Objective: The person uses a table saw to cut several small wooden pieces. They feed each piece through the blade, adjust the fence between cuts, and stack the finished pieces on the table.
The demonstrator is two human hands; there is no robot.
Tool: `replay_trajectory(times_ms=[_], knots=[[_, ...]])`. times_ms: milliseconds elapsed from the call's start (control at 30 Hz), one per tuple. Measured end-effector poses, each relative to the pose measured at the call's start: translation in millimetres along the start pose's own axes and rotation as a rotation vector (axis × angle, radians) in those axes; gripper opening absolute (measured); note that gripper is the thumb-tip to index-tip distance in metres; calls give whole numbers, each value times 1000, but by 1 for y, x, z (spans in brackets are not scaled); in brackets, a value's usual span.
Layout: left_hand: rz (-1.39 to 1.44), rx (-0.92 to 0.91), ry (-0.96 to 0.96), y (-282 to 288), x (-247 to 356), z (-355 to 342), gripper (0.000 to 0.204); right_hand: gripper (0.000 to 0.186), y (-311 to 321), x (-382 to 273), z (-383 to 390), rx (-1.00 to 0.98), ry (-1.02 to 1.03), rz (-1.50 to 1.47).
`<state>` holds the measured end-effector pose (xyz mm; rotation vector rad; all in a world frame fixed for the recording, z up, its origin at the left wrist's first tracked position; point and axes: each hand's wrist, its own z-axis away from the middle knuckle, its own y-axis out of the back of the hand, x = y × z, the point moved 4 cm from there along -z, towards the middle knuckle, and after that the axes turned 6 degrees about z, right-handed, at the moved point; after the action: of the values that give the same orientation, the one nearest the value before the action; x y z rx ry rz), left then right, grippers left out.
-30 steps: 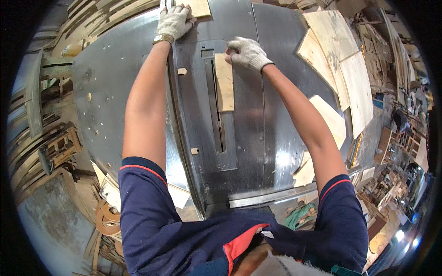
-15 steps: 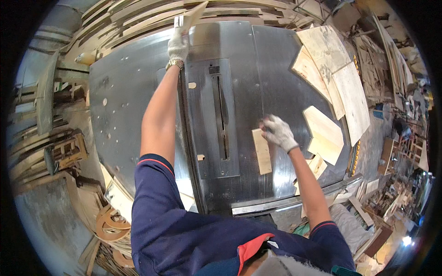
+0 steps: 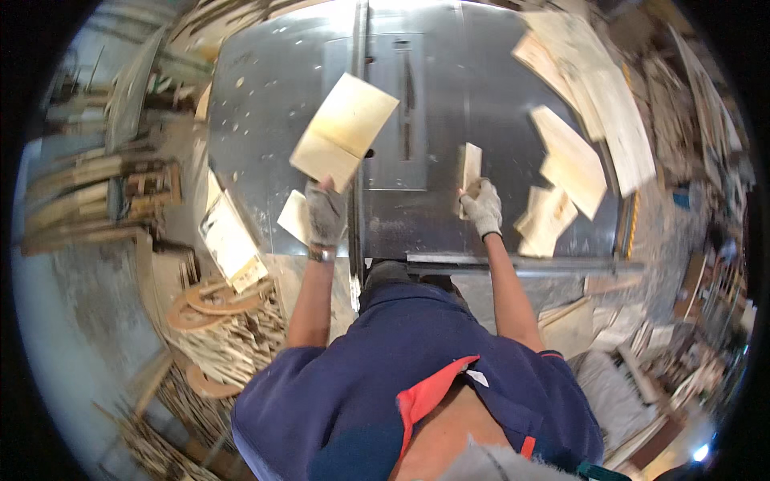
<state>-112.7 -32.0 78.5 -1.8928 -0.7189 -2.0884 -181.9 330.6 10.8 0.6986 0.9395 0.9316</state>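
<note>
Near the middle of the frame, the left hand [image 3: 327,215], gloved, pinches a pale board [image 3: 357,112] at its near, lower corner. Gripped there, the board slants up and to the right, its broad face left uncovered by the fingers. A line crosses that face; whether it is one board or two overlapping pieces, I cannot tell.

Right of centre, the right hand [image 3: 483,210], gloved too, closes around the lower part of a narrow strip [image 3: 472,156], so the upper end juts out beyond the fingers. The slim shape seems to suit a one-handed hold. Its far-side fingers are hidden.

Between the two lies the slotted plate [image 3: 388,164], set into the dark metal tabletop [image 3: 265,104]. At the right of the frame, an angled board [image 3: 571,164] and smaller offcuts [image 3: 549,220] rest on the tabletop, probably put to that side to stay off the plate yet near the right hand. Another pale piece [image 3: 294,218] lies just left of the left hand, by the tabletop's lower edge.
</note>
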Motion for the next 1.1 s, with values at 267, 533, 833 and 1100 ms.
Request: replay_trajectory(times_ms=[267,533,833,1100], knots=[[685,-427,802,-161,-5,157,25,66,30,138,181,111,-121,-488],[750,-668,803,-302,-11,215,32,44,-42,317,403,429,-642,-552],[133,-573,368,-305,-13,266,67,38,-139,361,498,503,-935,-777],[-564,-480,-209,-349,29,228,84,59,-81,362,399,188,-726,-477]])
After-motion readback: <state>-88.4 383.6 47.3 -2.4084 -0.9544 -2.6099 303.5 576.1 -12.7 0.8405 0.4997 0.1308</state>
